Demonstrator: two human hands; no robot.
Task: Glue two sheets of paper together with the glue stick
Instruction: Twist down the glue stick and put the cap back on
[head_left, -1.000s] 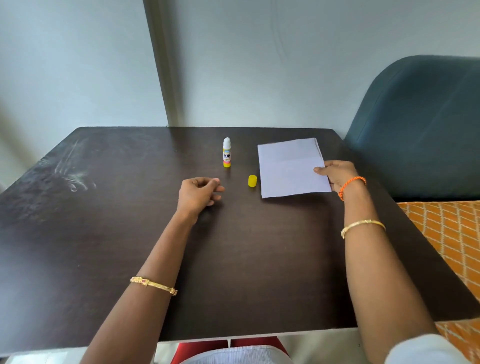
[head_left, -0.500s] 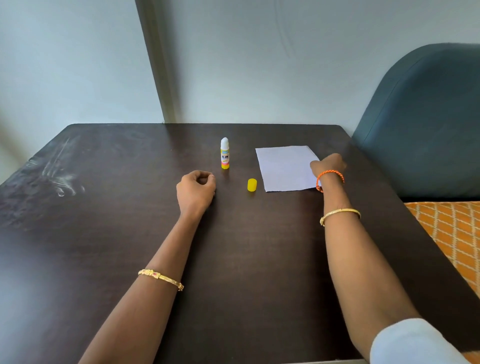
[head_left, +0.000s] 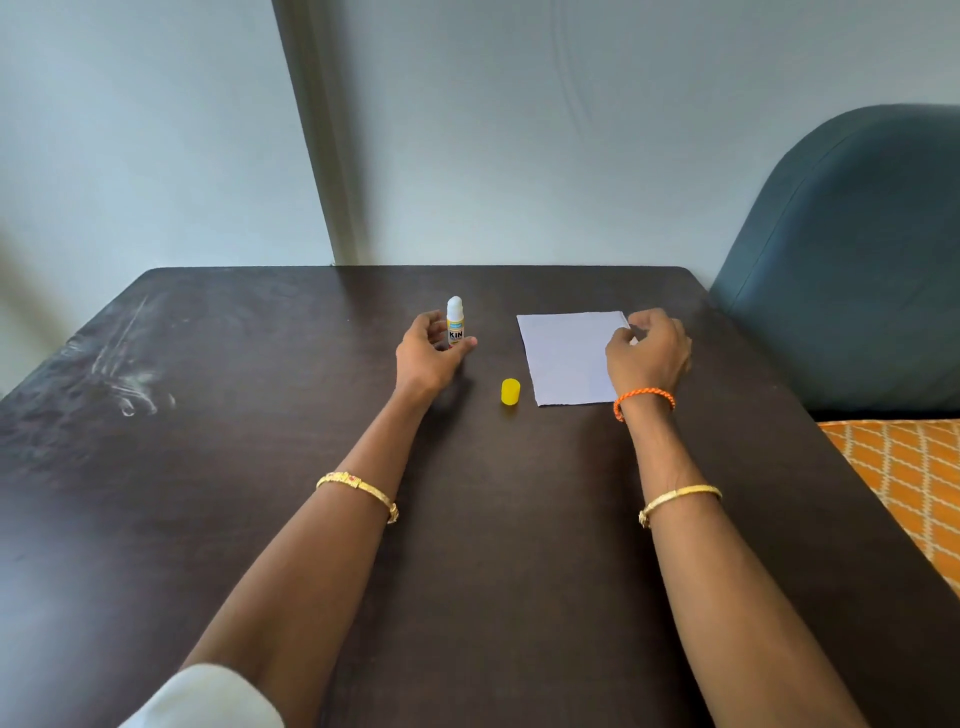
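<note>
The uncapped glue stick (head_left: 455, 319) stands upright on the dark table (head_left: 260, 467), white with a yellow label. My left hand (head_left: 428, 353) is cupped around its lower part, thumb in front of the base and fingers to its left, with a gap still showing between fingers and stick. Its yellow cap (head_left: 510, 391) lies just to the right. The white paper (head_left: 566, 358) lies flat further right; I cannot tell its sheets apart. My right hand (head_left: 647, 353) covers its right side, curled fingers pinching the far right corner.
A blue-green padded chair back (head_left: 841, 260) stands at the table's right far corner, with an orange patterned fabric (head_left: 904, 478) below it. The wall runs close behind the table's far edge. White smears (head_left: 124, 374) mark the table at the left.
My left hand has opened from a loose fist and reached forward to the glue stick. My right hand has slid up the paper's right edge to its far corner.
</note>
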